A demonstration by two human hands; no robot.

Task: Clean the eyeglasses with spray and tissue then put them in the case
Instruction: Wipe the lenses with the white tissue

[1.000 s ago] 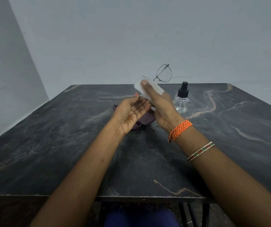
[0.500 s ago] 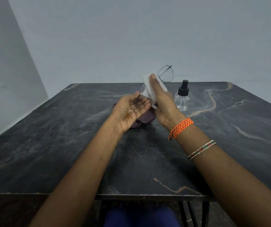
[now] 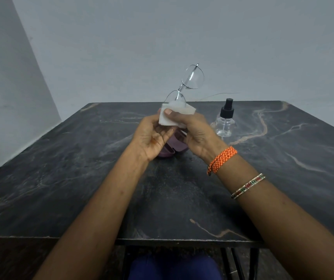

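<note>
Eyeglasses (image 3: 184, 85) are held up above the bench (image 3: 61, 178), over the purple case (image 3: 172, 146). Left hand (image 3: 152, 138) fingers pinch the frame's lower end; right hand (image 3: 194, 132) fingers press the tissue (image 3: 174, 116) onto the lower lens. Best to rub gently in small circles, supporting the rim, then treat the upper lens; spray bottle (image 3: 225, 120) stands just right

table (image 3: 71, 178): dark marble w/ pale & tan veins, fills lower frame
wall (image 3: 162, 37): plain grey-white, behind table's far edge
legs (image 3: 235, 261): dark metal, under table's near edge, right of centre
cloth (image 3: 174, 267): blue, below table's near edge, centre
</note>
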